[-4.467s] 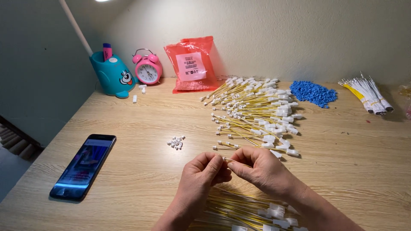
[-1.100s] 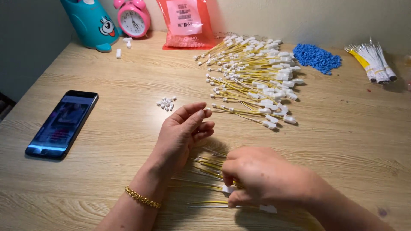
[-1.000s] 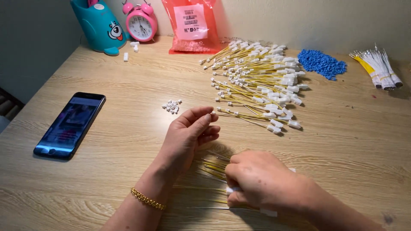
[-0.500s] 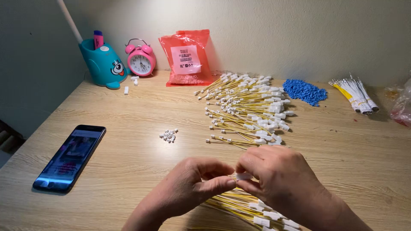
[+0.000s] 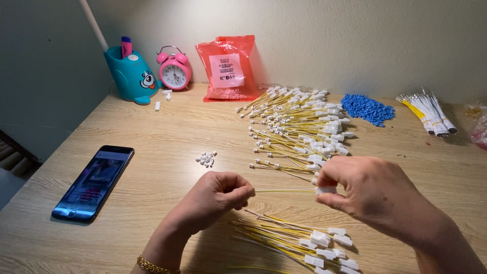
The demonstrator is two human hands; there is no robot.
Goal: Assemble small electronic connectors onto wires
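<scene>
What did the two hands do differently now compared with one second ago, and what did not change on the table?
The left hand and right hand lifted off the table and took one yellow wire by its ends, stretched between them. The phone, the small white pieces and the big wire pile stayed put.

one phone point(image 5: 94, 183), one alarm clock point(image 5: 174, 68), two hands point(image 5: 373, 190)

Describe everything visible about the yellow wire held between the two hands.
The thin yellow wire is stretched straight and roughly level just above the light wooden table. The left hand pinches its bare-looking end at the fingers; the right hand grips the other end, where a small white plastic connector sits. It hangs above a loose pile of similar yellow wires with white connectors, not touching them as far as can be seen.
</scene>
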